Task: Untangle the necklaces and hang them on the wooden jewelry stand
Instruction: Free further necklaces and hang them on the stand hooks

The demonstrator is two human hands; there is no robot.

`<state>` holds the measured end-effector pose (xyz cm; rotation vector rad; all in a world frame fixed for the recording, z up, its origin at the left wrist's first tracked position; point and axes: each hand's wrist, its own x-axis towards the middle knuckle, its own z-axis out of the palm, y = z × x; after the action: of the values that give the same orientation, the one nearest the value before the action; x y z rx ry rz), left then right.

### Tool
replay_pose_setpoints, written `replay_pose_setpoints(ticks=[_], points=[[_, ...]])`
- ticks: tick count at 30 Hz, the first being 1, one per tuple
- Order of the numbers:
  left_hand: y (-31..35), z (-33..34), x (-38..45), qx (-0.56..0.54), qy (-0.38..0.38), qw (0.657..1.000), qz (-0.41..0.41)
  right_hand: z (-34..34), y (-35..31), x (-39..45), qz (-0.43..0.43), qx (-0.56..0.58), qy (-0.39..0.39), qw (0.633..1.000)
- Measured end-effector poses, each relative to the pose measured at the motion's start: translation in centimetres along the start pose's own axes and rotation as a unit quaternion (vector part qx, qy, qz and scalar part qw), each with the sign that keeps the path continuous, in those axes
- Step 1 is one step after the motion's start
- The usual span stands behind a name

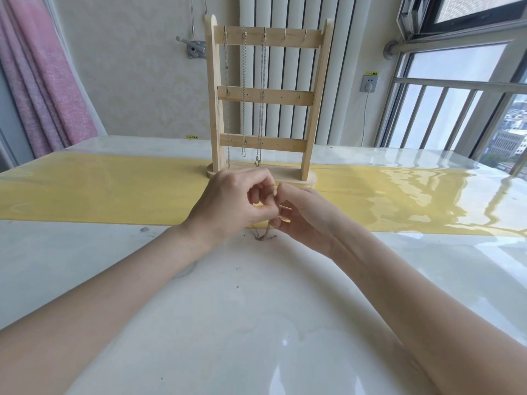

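Pinching a fine chain [263, 235] above the counter [256, 309], the left hand [228, 203] has its fingers curled tight on the links, the right hand [302, 215] likewise clenched just beside it. The chain looks light, limp and easily knotted, best taken near the tangle. Its snarled end rests below the hands, before the wooden jewelry stand [265, 98].

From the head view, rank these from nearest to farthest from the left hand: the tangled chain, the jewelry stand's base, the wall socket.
1. Tangled chain, pinched in the left hand, hanging just below.
2. Stand base, just behind the hands.
3. Wall socket, far back on the right.
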<state>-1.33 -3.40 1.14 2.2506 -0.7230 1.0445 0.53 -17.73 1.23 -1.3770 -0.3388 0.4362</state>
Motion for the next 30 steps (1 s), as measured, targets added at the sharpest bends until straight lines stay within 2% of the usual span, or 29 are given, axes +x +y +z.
replay_pose_setpoints(ticks=[2, 4, 7, 11, 16, 30], points=[[0.0, 0.1, 0.0, 0.026, 0.014, 0.999, 0.016, 0.1, -0.1, 0.0, 0.008, 0.012, 0.012, 1.0], [0.1, 0.0, -0.1, 0.022, 0.033, 0.999, -0.003, 0.0, -0.3, 0.0, 0.018, 0.041, 0.032, 0.998], [0.0, -0.5, 0.2, -0.079, 0.061, 0.987, -0.122, -0.5, -0.6, -0.1, 0.013, 0.089, 0.06, 0.994], [0.1, -0.7, 0.7, -0.275, 0.007, 0.922, -0.272, -0.5, -0.8, -0.2, -0.041, 0.031, 0.069, 0.996], [0.0, -0.6, 0.8, -0.348, 0.008, 0.87, -0.349, -0.6, -0.6, -0.2, -0.079, -0.029, 0.069, 0.994], [0.8, -1.0, 0.8, -0.274, -0.034, 0.898, -0.343, -0.5, -0.4, -0.3, -0.115, -0.141, 0.057, 0.982]])
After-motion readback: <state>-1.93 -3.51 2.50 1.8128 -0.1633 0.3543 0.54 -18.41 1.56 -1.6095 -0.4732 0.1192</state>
